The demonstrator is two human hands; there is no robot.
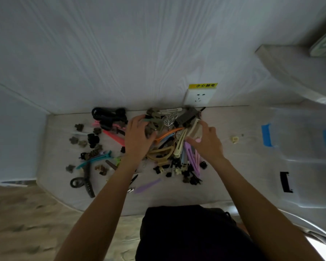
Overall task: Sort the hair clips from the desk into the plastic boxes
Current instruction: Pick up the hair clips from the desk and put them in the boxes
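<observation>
Your two hands are in the heap of hair clips [169, 140] at the desk's [233, 185] back edge, below one wall socket [199, 96]. Your left hand [137, 135] curls on brown clips; what it grips is unclear. Your right hand [207, 142] pinches one beige claw clip [195, 129]. Loose clips are too many to count. Two clear plastic boxes [309, 147] at the right edge, blurred. One cream clip [234, 139] lies apart.

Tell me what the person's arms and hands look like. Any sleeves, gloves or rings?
Both arms are bare right down to the bottom of the picture, so no sleeves show. The left hand and right hand wear no gloves. I see no rings, watch or bracelets, though the picture is a bit blurry.
</observation>
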